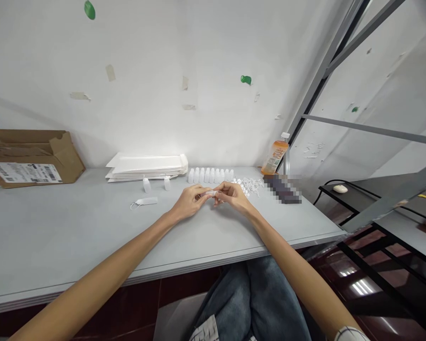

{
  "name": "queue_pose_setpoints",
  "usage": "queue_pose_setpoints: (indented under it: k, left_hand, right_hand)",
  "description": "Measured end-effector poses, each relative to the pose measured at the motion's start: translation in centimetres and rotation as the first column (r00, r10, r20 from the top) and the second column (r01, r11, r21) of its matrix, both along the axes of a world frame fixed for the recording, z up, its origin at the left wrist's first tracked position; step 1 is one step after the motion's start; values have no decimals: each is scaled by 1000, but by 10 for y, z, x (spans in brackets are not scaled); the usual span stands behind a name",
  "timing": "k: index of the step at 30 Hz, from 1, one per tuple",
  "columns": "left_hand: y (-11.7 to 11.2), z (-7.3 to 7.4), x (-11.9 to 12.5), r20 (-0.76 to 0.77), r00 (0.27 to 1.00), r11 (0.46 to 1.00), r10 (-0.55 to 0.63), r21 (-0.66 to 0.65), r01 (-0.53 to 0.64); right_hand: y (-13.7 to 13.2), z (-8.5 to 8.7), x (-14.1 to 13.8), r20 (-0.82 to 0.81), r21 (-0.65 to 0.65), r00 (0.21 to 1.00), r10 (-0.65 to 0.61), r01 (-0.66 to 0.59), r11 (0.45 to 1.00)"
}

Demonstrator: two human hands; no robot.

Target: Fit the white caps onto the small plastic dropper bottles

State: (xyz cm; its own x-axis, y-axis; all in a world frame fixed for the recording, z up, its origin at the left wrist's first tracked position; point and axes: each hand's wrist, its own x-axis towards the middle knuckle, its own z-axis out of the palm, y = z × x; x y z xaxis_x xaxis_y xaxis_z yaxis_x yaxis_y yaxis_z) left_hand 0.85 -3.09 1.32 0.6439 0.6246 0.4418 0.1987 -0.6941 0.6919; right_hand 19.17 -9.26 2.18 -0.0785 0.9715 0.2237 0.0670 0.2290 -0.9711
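Between my fingertips, over the middle of the table, a small white plastic bottle point(209, 192) lies on its side. My left hand point(190, 201) pinches one end of it. My right hand point(233, 195) is closed at the other end, where a thin pale loop or string shows; the fingers partly hide it. Behind my hands stands a row of small white bottles point(208, 176). Small white loops and clear bits point(252, 185) lie heaped beyond my right hand. To the left, a white bottle with a loop point(147, 201) lies flat, and two bottles point(146, 185) stand upright.
A stack of white padded envelopes point(147, 166) rests against the wall. An open cardboard box point(31, 158) sits far left. At the right are an orange drink bottle point(275, 155) and a blurred dark object point(283, 189). A metal frame point(323, 80) rises at the table's right end.
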Motion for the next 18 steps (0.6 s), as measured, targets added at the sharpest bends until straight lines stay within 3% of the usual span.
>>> queue_pose_setpoints:
  k: [13, 18]
  left_hand:
    - [7, -9, -1, -14, 1000, 981, -1, 195, 4]
    - [9, -13, -2, 2, 999, 951, -41, 307, 38]
  right_hand:
    - [2, -5, 5, -14, -76, 1000, -14, 13, 997]
    - [1, -4, 5, 23, -99, 1000, -18, 20, 995]
